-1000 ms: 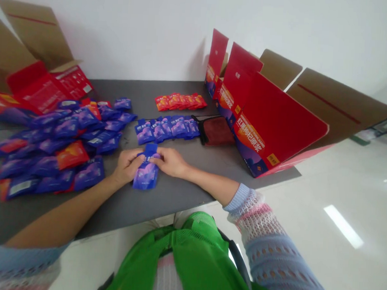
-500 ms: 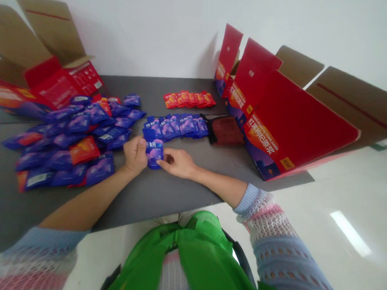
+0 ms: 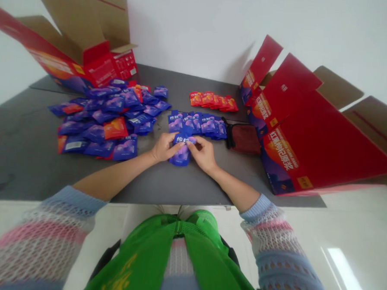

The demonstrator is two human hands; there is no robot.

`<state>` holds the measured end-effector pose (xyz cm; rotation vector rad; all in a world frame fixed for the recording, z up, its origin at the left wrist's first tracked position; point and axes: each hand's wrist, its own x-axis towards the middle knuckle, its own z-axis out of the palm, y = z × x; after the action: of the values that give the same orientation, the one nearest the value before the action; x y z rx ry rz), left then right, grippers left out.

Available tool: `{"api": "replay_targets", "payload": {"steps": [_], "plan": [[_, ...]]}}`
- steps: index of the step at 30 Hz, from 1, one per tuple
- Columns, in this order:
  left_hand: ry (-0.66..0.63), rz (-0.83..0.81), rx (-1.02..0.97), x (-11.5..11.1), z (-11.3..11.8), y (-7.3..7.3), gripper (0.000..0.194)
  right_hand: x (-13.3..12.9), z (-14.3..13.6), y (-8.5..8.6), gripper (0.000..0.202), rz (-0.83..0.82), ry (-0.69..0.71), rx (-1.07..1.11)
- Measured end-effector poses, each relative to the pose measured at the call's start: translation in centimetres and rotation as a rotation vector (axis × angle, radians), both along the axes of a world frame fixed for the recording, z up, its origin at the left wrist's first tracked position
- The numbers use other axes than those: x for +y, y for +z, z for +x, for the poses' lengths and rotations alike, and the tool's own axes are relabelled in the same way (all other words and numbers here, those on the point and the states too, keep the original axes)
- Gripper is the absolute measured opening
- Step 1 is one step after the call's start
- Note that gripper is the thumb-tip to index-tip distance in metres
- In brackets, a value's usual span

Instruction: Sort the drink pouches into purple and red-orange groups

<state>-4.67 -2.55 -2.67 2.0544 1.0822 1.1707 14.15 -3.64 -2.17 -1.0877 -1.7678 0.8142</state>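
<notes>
A blue-purple stand-up pouch (image 3: 180, 156) was between the two hands, above the near-middle part of the grey bench (image 3: 152, 184). Its long axis ran roughly away from the body, printed face up, with the narrower end pointing toward a row of overlapping blue-purple pouches (image 3: 210, 125). That row lay just beyond the fingertips, its left end straight ahead of the held pouch; the two overlapped in view, and whether they touched could not be told.

The left hand (image 3: 165, 147) was nearly closed, its thumb over the pouch's left edge and the other fingers curled in behind. The right hand (image 3: 204, 154) pinched the upper right edge between thumb and fingers. Both were about equally near the row, though the right hand was closer to the maroon cloth item (image 3: 245, 138) at its right end.

Behind that row lay a shorter row of red-orange pouches (image 3: 213, 101). A loose heap of mostly blue-purple pouches (image 3: 98, 133), with a few red-orange ones mixed in, spread beside the left forearm.

At the back left stood an open carton (image 3: 63, 66), and on the right another open red carton (image 3: 287, 141). Both had flaps raised; their insides were hidden, so their contents could not be told.
</notes>
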Motion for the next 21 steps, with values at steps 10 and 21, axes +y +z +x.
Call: {"api": "replay_targets", "payload": {"steps": [10,21], "plan": [[0.196,0.163,0.025,-0.1,0.3,-0.9,0.029,1.1,-0.4,-1.5,0.03,-0.04,-0.003,0.117],[-0.119,-0.317,-0.384,1.5,-0.3,-1.9,0.051,0.9,-0.8,-1.6,0.039,-0.198,0.093,0.119]]}}
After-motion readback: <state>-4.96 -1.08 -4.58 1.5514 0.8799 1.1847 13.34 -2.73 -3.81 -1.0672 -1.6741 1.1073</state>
